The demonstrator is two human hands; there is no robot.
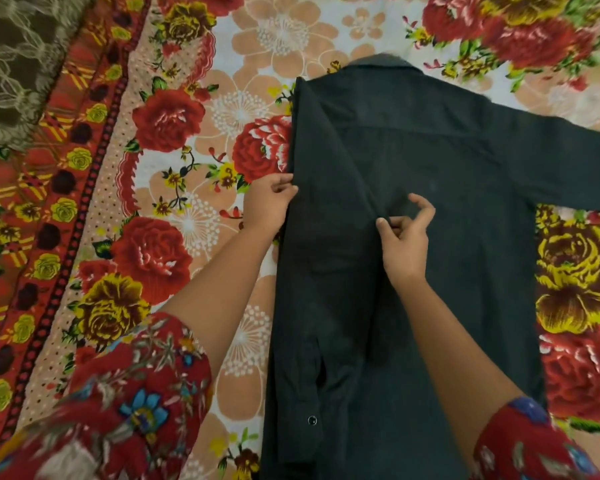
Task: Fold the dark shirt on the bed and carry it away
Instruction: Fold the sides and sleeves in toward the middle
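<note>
Left hand (269,199) grips dark shirt (465,202) folded edge — right hand (404,237) pinches middle crease; shirt flat on bed (187,98).

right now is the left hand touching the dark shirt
Touching. The head view shows the left hand gripping the folded edge of the dark shirt.

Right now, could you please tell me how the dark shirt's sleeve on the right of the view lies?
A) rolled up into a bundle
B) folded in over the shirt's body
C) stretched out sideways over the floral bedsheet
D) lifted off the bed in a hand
C: the outstretched sleeve runs flat from the dark shirt to the frame's edge, lying on the floral bedsheet.
</note>
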